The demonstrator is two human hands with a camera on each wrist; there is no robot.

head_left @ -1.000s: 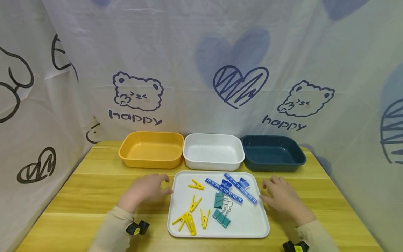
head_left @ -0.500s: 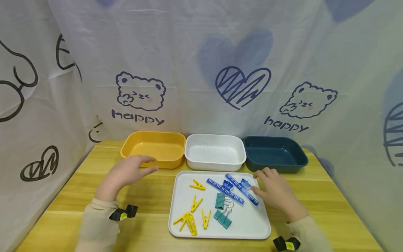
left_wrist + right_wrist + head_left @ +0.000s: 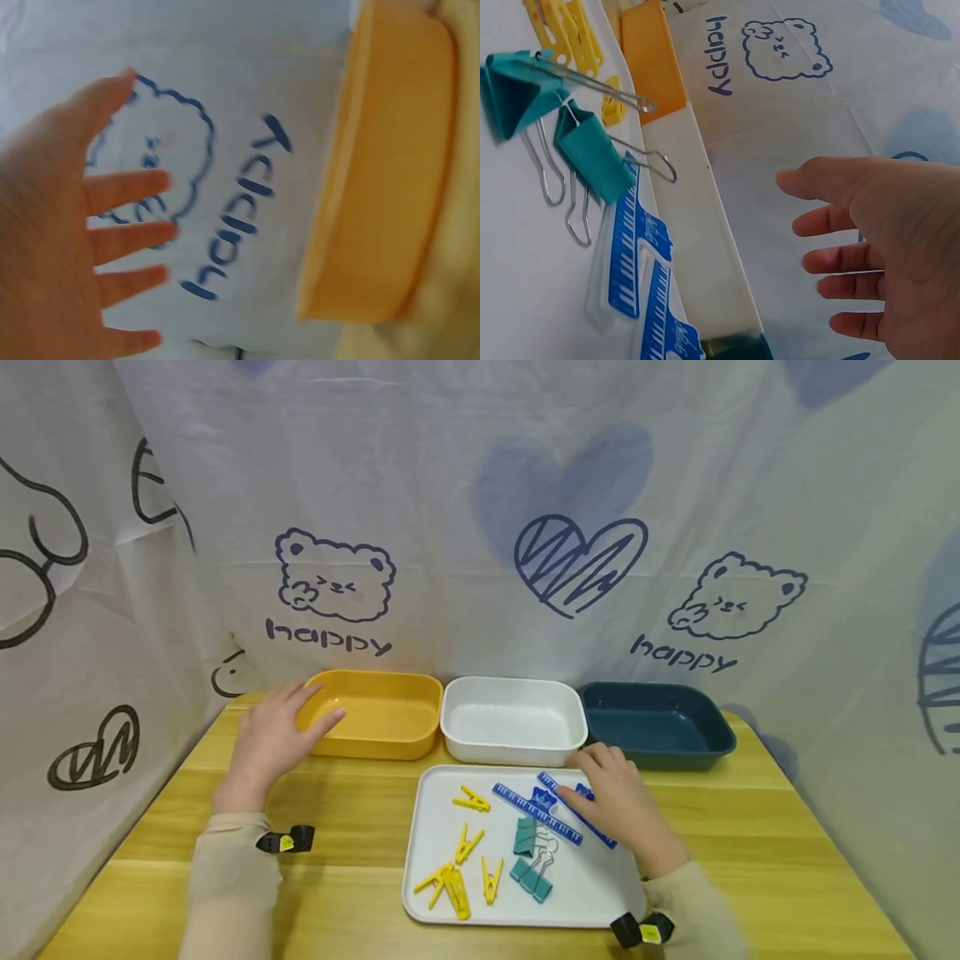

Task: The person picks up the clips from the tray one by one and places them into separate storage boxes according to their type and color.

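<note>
Left hand (image 3: 272, 737): fingers extended, thumb spread wide; nothing held. Position: at the left end of the yellow bin (image 3: 375, 749); contact with the rim cannot be determined. Right hand (image 3: 621, 803): fingers extended and slightly apart, thumb separated; nothing held. Position: above the far right part of the tray (image 3: 585, 897), clear of the blue clips (image 3: 537, 814). Teal clips (image 3: 531, 880) and yellow pegs (image 3: 457, 896) lie on the tray.

On the table (image 3: 352, 877) before you lies a tray (image 3: 585, 893): clothespins (image 3: 491, 887) on its left, binder clips (image 3: 532, 882) right of these, ruler clips (image 3: 536, 812) behind and right of the binder clips. Behind your tray, three bins (image 3: 513, 752) stand in a row, a cloth (image 3: 465, 610) behind them.
</note>
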